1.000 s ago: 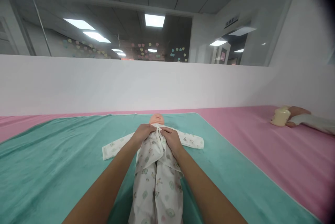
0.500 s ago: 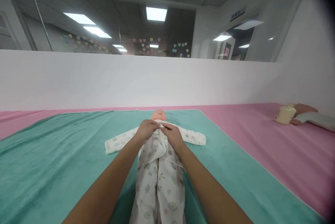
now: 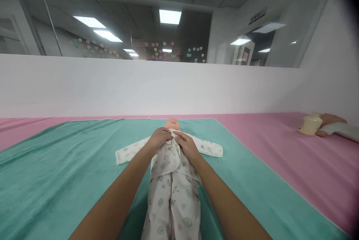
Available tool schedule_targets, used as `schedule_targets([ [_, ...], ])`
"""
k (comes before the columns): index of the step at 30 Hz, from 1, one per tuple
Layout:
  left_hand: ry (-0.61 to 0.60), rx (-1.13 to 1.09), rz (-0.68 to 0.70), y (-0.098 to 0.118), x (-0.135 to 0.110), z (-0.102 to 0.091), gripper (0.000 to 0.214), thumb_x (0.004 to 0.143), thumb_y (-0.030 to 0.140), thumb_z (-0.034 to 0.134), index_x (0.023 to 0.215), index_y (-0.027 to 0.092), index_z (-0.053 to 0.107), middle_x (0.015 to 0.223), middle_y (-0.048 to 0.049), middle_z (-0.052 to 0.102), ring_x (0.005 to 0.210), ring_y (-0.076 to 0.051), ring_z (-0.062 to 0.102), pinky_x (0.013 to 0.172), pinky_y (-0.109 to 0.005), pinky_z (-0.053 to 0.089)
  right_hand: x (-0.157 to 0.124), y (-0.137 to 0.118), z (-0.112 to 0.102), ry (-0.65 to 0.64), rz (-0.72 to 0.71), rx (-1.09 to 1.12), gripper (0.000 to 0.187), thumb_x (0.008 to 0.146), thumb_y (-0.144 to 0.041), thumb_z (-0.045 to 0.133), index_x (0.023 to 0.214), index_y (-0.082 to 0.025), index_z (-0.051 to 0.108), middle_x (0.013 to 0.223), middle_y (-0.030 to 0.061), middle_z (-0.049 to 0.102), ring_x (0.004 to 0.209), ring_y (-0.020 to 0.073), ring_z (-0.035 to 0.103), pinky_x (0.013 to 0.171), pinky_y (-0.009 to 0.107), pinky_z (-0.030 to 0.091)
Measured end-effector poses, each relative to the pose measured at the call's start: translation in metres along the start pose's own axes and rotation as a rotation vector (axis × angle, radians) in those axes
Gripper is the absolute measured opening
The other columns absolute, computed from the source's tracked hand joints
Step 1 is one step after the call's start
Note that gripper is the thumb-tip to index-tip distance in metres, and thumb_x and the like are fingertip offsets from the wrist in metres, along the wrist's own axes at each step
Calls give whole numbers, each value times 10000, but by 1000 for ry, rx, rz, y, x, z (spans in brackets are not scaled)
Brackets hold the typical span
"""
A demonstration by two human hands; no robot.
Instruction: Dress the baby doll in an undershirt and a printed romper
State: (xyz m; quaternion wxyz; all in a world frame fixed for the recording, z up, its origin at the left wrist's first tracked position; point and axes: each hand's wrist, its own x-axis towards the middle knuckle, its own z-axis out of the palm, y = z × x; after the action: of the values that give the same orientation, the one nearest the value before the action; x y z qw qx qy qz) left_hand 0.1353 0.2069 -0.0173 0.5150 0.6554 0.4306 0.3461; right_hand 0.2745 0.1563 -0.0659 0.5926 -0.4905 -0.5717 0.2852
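Half-curled fingers of the left hand (image 3: 159, 138) and the right hand (image 3: 187, 146) come together from either side on the upper chest of a printed white baby jacket (image 3: 165, 160), just below the neckline. From the head view, the fingertips touch the cloth with only a narrow strip between them. They show too small for me to tell whether either hand truly pinches the fabric or merely rests on it.

Beneath both hands, the jacket is on a doll that lies face up, its head (image 3: 172, 124) at the far end, just beyond the fingers. The doll's long axis runs straight away from the person, between the two forearms, with matching printed trousers (image 3: 159, 202) stretching back toward the camera. On the jacket front, a rounded flap hangs below the fingers; its free edge curves down along the right hand's side, so that hand is the nearer to it.

Both sleeves spread outward, the left sleeve (image 3: 131, 151) slanting beyond the left wrist and the right sleeve (image 3: 210, 148) beyond the right one. Doll and clothes lie on a teal blanket (image 3: 70, 172), over a pink sheet (image 3: 266, 131). Well apart at the far right stands a pale yellow bottle (image 3: 310, 124), just beside what may be another doll (image 3: 332, 119).
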Motion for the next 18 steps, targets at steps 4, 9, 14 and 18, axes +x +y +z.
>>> schedule_targets([
  [4, 22, -27, 2, -2, 2, 1, 286, 556, 205, 637, 822, 190, 533, 493, 65, 447, 421, -83, 407, 390, -182, 270, 3, 6, 2, 78, 3, -27, 312, 770, -375, 504, 994, -217, 653, 895, 22, 649, 789, 163, 555, 737, 281, 426],
  [9, 1, -97, -42, 3, -3, 2, 293, 538, 183, 631, 813, 181, 529, 482, 65, 453, 431, -86, 410, 415, -192, 304, 5, 7, 6, 142, -2, -164, 306, 724, -379, 563, 962, -215, 664, 789, 2, 633, 657, 137, 522, 678, 275, 429],
  [14, -43, -156, -38, 1, -2, 0, 301, 538, 194, 642, 817, 177, 532, 534, 49, 494, 474, -94, 450, 454, -200, 333, 6, 6, 5, 152, 11, -181, 281, 711, -374, 585, 916, -208, 681, 863, 22, 660, 740, 161, 562, 734, 294, 444],
  [18, -65, -116, 30, -6, 4, -1, 302, 546, 227, 679, 817, 167, 560, 653, 20, 557, 583, -108, 513, 523, -203, 369, 5, 8, 3, 134, -6, -144, 240, 732, -377, 571, 868, -217, 688, 939, 30, 666, 852, 181, 587, 795, 307, 446],
])
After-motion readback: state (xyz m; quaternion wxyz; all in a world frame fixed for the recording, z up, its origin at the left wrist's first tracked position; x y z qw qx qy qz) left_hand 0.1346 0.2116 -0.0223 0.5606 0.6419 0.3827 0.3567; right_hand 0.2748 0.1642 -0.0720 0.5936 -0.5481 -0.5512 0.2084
